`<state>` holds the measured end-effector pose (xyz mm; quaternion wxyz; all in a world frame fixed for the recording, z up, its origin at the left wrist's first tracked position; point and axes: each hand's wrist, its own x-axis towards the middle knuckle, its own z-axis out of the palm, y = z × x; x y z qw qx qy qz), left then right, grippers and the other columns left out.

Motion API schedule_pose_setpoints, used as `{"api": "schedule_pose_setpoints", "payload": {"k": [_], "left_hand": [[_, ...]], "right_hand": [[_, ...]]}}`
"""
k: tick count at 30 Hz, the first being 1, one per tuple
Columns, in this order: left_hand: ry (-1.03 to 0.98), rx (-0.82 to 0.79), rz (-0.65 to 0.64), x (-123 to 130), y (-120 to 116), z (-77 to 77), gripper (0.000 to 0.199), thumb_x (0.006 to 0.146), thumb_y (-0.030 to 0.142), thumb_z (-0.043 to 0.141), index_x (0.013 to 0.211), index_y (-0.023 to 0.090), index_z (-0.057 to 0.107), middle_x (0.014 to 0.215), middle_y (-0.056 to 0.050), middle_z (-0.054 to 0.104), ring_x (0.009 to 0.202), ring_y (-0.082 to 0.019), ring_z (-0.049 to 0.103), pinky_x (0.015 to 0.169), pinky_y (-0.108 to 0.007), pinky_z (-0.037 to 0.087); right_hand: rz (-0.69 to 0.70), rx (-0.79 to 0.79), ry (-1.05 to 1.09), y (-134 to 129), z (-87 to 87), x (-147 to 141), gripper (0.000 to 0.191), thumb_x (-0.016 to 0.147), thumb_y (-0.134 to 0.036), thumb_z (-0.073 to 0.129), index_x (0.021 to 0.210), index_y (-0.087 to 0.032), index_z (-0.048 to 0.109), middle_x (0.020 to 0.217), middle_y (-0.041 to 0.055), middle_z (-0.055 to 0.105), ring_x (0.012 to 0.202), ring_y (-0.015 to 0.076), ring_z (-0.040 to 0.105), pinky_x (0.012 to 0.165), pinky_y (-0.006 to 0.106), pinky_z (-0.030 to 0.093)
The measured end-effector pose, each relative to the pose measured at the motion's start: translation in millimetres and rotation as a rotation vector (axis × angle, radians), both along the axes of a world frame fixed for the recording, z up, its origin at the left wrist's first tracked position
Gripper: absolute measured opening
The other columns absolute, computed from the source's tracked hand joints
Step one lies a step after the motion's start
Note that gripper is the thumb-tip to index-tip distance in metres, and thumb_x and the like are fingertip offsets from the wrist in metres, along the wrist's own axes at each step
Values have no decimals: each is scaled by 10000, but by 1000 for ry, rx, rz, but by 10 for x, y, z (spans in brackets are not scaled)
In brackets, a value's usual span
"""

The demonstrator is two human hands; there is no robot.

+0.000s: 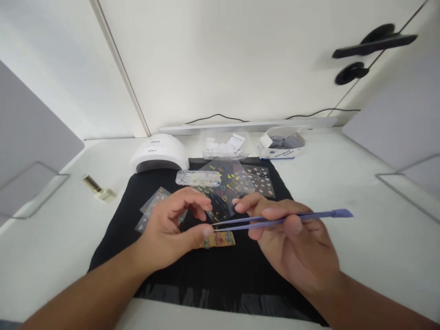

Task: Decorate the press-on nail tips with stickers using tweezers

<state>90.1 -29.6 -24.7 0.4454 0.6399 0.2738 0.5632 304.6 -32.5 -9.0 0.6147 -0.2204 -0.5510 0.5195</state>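
Note:
My right hand point(295, 243) grips a pair of purple tweezers point(275, 222) between thumb and fingers, with the pointed ends toward the left. Those tips meet the thumb of my left hand point(175, 229); whether anything tiny is between them I cannot make out. The left fingers are curved and apart from the thumb. Below the tips lies a small yellow-brown piece with coloured decorations point(225, 238), partly hidden by my left thumb. Behind my hands, clear sticker sheets point(225, 183) overlap on a black cloth point(220, 270), beside a long clear textured tray point(198, 178).
A white nail lamp point(160, 153) stands at the back left. A clear container of white items point(223, 145) and an open box of sachets point(282, 144) line the back. A small bottle with a gold cap point(99, 188) is at left, and metal loops point(409, 176) flank the table.

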Motion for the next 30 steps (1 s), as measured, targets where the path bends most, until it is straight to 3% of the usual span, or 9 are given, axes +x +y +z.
{"api": "schedule_pose_setpoints", "payload": {"k": [5,14,18,22,25,30], "left_hand": [[-53,-32,68,127,-112,-6,346,759,135,872,1058,255,748,860,9,662,755,-112,620,710,-200,548],[-142,-119,-25,148,-237,37,417,807,82,824,1149,303,734,906,19,679,834,-104,655,775,-171,567],[-115,-113,5,154,-234,34,417,797,49,815,1123,297,737,901,24,691,841,-100,657,827,-166,558],[-104,-103,36,164,-244,35,410,804,9,767,1101,289,737,901,21,686,811,-96,653,778,-160,561],[-108,-102,38,171,-257,39,428,786,9,785,1106,290,742,886,26,689,816,-99,661,796,-169,568],[-58,-108,87,176,-272,59,411,813,31,771,1109,317,759,855,41,697,750,-80,661,671,-125,555]], "right_hand": [[-27,19,-24,-22,18,16,161,913,-461,703,921,-367,834,596,16,728,842,253,702,884,463,576],[-27,5,-114,-84,117,23,172,913,-475,700,895,-379,842,563,-1,708,700,204,687,909,403,595],[-23,30,-130,-67,155,-11,230,925,-526,659,875,-396,842,521,-11,694,605,195,674,892,420,604],[16,61,-169,-56,180,-14,222,953,-503,632,928,-416,834,525,-31,705,519,175,644,899,424,605],[24,58,-180,-49,160,-11,215,951,-496,641,918,-410,835,527,-32,705,520,171,642,902,418,603],[-28,31,-99,-69,96,10,220,930,-500,671,912,-364,842,553,-12,704,628,180,670,869,379,608]]}}
